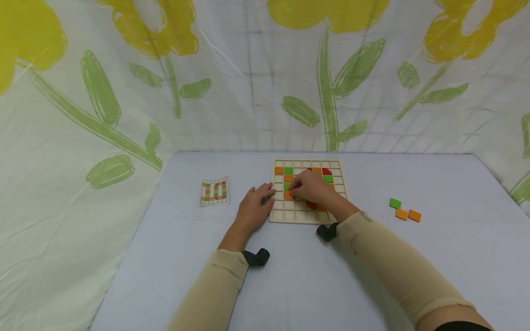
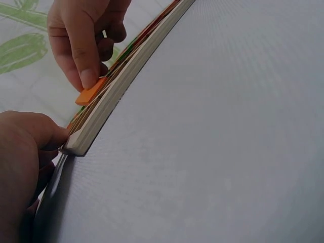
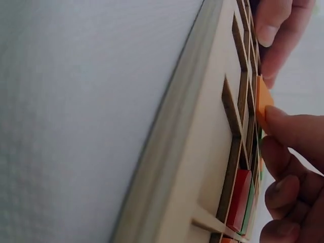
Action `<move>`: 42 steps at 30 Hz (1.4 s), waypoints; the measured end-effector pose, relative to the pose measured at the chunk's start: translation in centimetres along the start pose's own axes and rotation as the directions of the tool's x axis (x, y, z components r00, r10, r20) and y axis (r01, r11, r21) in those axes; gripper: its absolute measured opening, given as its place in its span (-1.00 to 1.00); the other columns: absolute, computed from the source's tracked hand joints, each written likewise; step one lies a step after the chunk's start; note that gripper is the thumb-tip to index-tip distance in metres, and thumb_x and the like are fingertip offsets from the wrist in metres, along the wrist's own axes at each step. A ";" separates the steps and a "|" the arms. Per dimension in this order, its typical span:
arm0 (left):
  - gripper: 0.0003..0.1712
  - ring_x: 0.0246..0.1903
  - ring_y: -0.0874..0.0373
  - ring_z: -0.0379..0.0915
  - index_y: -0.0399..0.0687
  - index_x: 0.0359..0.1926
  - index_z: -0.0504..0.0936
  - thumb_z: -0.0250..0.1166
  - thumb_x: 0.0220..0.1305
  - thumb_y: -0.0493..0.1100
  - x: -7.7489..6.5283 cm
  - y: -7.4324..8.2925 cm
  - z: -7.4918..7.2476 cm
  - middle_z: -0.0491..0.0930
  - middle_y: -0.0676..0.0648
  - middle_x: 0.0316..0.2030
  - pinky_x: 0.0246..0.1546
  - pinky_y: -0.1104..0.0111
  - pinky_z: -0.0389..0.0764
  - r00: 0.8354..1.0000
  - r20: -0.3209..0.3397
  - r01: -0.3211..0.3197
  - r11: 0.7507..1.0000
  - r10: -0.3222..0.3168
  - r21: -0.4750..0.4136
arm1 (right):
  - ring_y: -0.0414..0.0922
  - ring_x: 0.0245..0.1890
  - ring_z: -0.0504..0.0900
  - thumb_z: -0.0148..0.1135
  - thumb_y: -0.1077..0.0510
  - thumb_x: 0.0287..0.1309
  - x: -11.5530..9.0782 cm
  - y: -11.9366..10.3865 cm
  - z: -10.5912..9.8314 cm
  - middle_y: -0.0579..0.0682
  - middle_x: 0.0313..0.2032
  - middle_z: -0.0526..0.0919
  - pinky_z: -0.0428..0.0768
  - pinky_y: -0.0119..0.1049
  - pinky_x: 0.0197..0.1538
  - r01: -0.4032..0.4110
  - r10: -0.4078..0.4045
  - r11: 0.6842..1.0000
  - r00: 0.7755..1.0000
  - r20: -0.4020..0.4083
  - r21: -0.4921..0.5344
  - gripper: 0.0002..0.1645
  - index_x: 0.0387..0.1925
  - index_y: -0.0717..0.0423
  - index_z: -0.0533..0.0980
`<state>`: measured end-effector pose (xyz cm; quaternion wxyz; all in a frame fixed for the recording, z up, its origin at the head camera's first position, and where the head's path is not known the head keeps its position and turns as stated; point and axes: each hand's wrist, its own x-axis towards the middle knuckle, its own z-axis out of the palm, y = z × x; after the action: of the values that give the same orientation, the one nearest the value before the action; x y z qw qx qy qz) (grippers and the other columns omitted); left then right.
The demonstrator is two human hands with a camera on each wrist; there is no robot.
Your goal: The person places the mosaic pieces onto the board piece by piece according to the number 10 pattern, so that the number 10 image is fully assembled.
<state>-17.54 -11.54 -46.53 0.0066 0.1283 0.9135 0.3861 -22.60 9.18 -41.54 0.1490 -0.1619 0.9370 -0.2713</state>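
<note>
A wooden grid board (image 1: pixel 298 215) lies flat, with orange, green and red tiles in some of its squares. My right hand (image 1: pixel 311 187) is over the board and pinches an orange tile (image 2: pixel 91 92) between thumb and finger. In the right wrist view that orange tile (image 3: pixel 261 99) sits tilted at the grid, partly above its ribs. My left hand (image 1: pixel 254 208) rests at the board's left edge, its fingers touching the rim. The right hand hides some of the middle squares in the head view.
Left of the board lies a small pattern card (image 1: pixel 215 191) printed with a coloured grid. To the right are a loose green tile (image 1: pixel 395 203) and two orange tiles (image 1: pixel 401 214). A flower-printed curtain (image 1: pixel 232 115) hangs behind the table.
</note>
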 end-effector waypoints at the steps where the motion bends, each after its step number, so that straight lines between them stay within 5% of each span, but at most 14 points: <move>1: -0.61 0.42 0.14 0.21 -0.01 0.22 0.60 0.16 0.44 -0.09 0.0 0.0 0.0 0.38 0.05 0.37 0.55 0.26 -0.01 1.000 -0.001 0.000 1.000 0.000 0.001 | -0.14 -0.28 0.63 0.38 0.06 0.19 0.1 0.0 0.0 -0.12 -0.32 0.76 0.66 -0.24 -0.16 -0.002 0.002 1.000 1.000 0.002 -0.009 -0.89 -0.33 -0.03 0.74; 7: -0.61 0.42 0.15 0.21 0.00 0.22 0.60 0.16 0.44 -0.09 0.1 0.2 -0.1 0.38 0.06 0.37 0.55 0.26 -0.01 1.000 -0.002 -0.001 1.000 0.001 0.003 | -0.15 -0.27 0.62 0.36 0.04 0.21 0.0 -0.4 0.1 -0.13 -0.30 0.74 0.65 -0.24 -0.14 0.011 -0.010 0.996 1.000 0.018 -0.084 -0.89 -0.35 -0.06 0.74; 13: -0.61 0.42 0.17 0.21 0.00 0.22 0.60 0.17 0.43 -0.09 0.0 0.1 0.1 0.39 0.07 0.37 0.55 0.27 -0.01 1.000 -0.014 0.018 1.000 -0.018 0.001 | -0.11 -0.21 0.62 0.31 0.05 0.26 -1.1 0.4 -1.1 -0.10 -0.21 0.74 0.65 -0.19 -0.09 0.006 -0.007 0.999 1.000 -0.009 -0.036 -0.86 -0.25 -0.05 0.73; 21: -0.62 0.42 0.19 0.21 0.01 0.21 0.61 0.18 0.43 -0.09 0.1 0.0 0.3 0.38 0.10 0.37 0.54 0.29 -0.01 1.000 -0.025 0.017 1.000 -0.017 0.001 | 0.00 -0.21 0.52 0.23 0.07 0.31 -5.6 6.0 -6.3 0.08 -0.15 0.67 0.58 -0.20 -0.21 -0.100 0.097 0.995 0.989 -0.116 -0.021 -0.69 0.00 0.11 0.66; 27: -0.61 0.42 0.20 0.19 0.01 0.21 0.60 0.17 0.43 -0.09 0.0 0.0 0.3 0.38 0.10 0.37 0.55 0.29 -0.02 0.999 -0.016 0.030 1.000 -0.030 0.001 | 0.01 -0.25 0.51 0.23 -0.01 0.29 -10.1 10.6 -9.3 0.13 -0.18 0.63 0.54 -0.24 -0.32 -0.192 0.178 0.975 0.976 -0.124 -0.113 -0.56 0.08 0.17 0.60; 36: -0.61 0.42 0.19 0.20 0.00 0.22 0.60 0.17 0.43 -0.09 0.0 0.0 0.3 0.38 0.09 0.37 0.55 0.28 -0.01 1.000 -0.005 0.021 1.000 -0.021 0.006 | 0.01 -0.33 0.52 0.27 -0.19 0.21 -15.0 15.3 -10.2 0.24 -0.21 0.57 0.53 -0.21 -0.40 -0.305 0.305 0.923 0.952 -0.036 -0.236 -0.28 0.13 0.34 0.50; 42: -0.61 0.42 0.20 0.20 0.00 0.22 0.60 0.18 0.43 -0.10 0.0 -0.1 0.2 0.38 0.10 0.37 0.55 0.28 -0.01 1.000 -0.010 0.014 1.000 -0.014 -0.001 | 0.01 -0.30 0.54 0.30 -0.08 0.20 -15.5 16.1 -9.8 0.20 -0.23 0.61 0.53 -0.21 -0.34 -0.274 0.270 0.937 0.962 -0.050 -0.219 -0.45 -0.01 0.32 0.57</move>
<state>-17.55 -11.43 -46.77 0.0047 0.1197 0.9143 0.3869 -15.78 32.52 -39.55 0.1567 -0.0441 0.9763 -0.1425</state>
